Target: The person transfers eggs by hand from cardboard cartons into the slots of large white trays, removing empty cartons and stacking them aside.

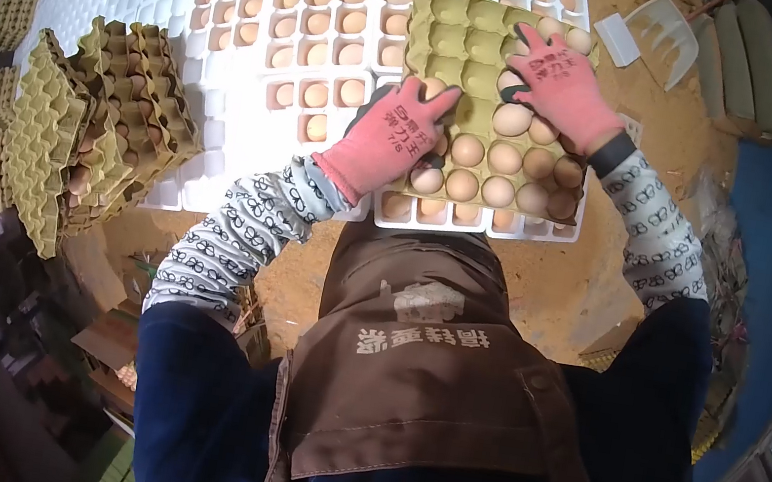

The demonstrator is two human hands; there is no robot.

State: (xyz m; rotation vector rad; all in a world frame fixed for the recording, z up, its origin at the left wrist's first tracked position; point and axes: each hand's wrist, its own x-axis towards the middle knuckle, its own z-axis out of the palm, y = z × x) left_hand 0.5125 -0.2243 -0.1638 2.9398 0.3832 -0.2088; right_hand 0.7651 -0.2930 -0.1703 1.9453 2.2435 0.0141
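A yellow-green pulp egg tray (474, 113) lies on top of white foam trays, partly filled with eggs; its upper left cups hold none. My left hand (390, 135), in a pink glove with dark fingertips, is closed round an egg (434, 89) at the tray's left side. My right hand (561, 86), gloved the same way, rests over the tray's upper right part with its fingers bent among eggs; what its fingertips hold, if anything, is hidden. Below it, several eggs (505, 157) sit in the cups of the lower rows.
White foam trays (259, 87) with eggs in many compartments cover the table. Stacked pulp trays (131, 113), some with eggs, lean at the left. A white dustpan-like scoop (665, 33) and a dark green padded object (728, 68) lie at the upper right.
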